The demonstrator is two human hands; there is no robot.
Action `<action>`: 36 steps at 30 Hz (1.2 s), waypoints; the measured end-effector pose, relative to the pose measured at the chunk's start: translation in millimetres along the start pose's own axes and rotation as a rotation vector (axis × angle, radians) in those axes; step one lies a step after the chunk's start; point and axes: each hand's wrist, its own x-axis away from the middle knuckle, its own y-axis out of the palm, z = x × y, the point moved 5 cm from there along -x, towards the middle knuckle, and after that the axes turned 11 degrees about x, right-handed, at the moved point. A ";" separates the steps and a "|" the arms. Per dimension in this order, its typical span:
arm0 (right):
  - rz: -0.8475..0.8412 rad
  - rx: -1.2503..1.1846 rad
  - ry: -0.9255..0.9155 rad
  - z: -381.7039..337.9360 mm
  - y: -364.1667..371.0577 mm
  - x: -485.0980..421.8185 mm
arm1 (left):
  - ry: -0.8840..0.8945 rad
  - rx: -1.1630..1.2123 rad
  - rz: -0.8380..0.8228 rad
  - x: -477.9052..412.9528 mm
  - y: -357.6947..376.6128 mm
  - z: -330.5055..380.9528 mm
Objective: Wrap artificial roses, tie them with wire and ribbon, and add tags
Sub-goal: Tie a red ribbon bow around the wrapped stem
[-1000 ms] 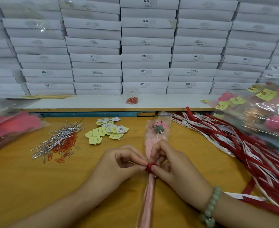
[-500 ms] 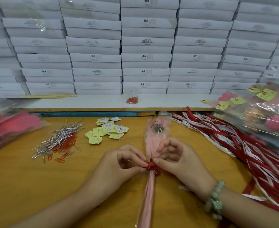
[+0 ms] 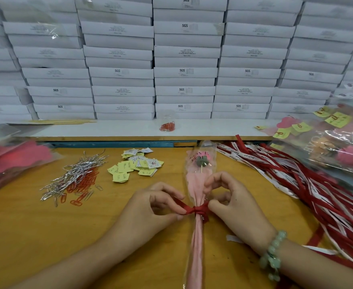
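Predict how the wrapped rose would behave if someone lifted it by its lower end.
Probably light: the rose is clear film, pink paper and a thin stick. The glossy film likely feels slippery. Held low, the top may sag slightly, as only the ribbon gathers the wrap.

Wrapped rose (image 3: 199, 170) lies lengthwise on counter (image 3: 25, 236), mid-frame, bloom end away from person. Red ribbon (image 3: 198, 209) is knotted round its neck. Left grip (image 3: 150, 207) pinches ribbon's left end, right grip (image 3: 231, 203) pinches at knot's right side. Green bead bracelet (image 3: 272, 255) on right wrist. Left of rose: silver wire ties (image 3: 77, 174) over red paper clips (image 3: 83, 184), w/ yellow tags (image 3: 133, 166) nr them. Right: ribbon pile (image 3: 296, 178), red & white. White boxes (image 3: 184, 71) stacked at back.
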 end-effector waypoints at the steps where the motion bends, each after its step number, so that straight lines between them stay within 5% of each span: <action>1: 0.011 0.036 0.001 0.5 -1.1 0.1 | -0.002 -0.020 -0.009 0.2 0.5 0.5; 9: 0.062 0.225 -0.024 1.2 -7.4 -2.0 | 0.029 -0.049 -0.062 1.0 2.9 -0.3; 14: -0.050 0.312 0.017 11.3 -6.0 -8.0 | 0.049 0.021 -0.167 2.4 7.4 -2.6; 22: -0.085 0.246 0.039 10.9 -3.3 -8.7 | 0.079 0.048 -0.270 4.5 12.2 -1.6; 29: -0.064 0.107 -0.008 2.4 -4.5 -4.5 | 0.028 0.274 -0.097 1.9 1.1 -8.6; 36: -0.272 -0.059 -0.080 -9.9 7.6 1.6 | -0.032 0.124 -0.074 -1.6 1.5 -22.0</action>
